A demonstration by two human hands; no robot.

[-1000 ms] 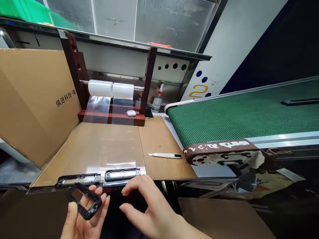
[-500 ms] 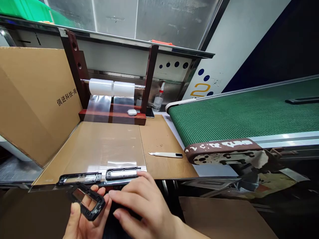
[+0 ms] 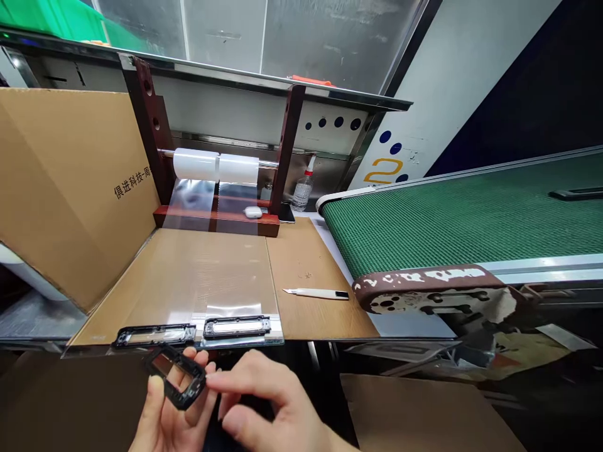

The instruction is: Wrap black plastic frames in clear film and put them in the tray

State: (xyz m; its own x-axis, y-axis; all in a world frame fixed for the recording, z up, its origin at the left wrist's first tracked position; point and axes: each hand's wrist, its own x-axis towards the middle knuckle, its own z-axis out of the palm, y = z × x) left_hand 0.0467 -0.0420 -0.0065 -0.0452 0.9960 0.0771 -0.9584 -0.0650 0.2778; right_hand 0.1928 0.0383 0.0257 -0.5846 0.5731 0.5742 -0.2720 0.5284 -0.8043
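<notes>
My left hand (image 3: 164, 417) holds a small black rectangular frame (image 3: 175, 376) by its edges, tilted, near the bottom of the view. My right hand (image 3: 264, 408) is beside it, with thumb and forefinger pinched at the frame's right end. Just beyond, two more black frames lie side by side at the front edge of the cardboard board: one on the left (image 3: 154, 335), one on the right (image 3: 237, 327), both on clear film (image 3: 207, 276) drawn from two white rolls (image 3: 215, 167) on a dark red stand.
A white utility knife (image 3: 316, 293) lies on the cardboard to the right. A green conveyor belt (image 3: 452, 216) runs along the right side. A big cardboard sheet (image 3: 61, 182) leans at the left. A spray bottle (image 3: 301, 191) and white earbud case (image 3: 253, 212) stand at the back.
My right hand has moved left from the board's front edge and closed its fingers onto the right end of the frame held in my left hand. The view shifted slightly.
</notes>
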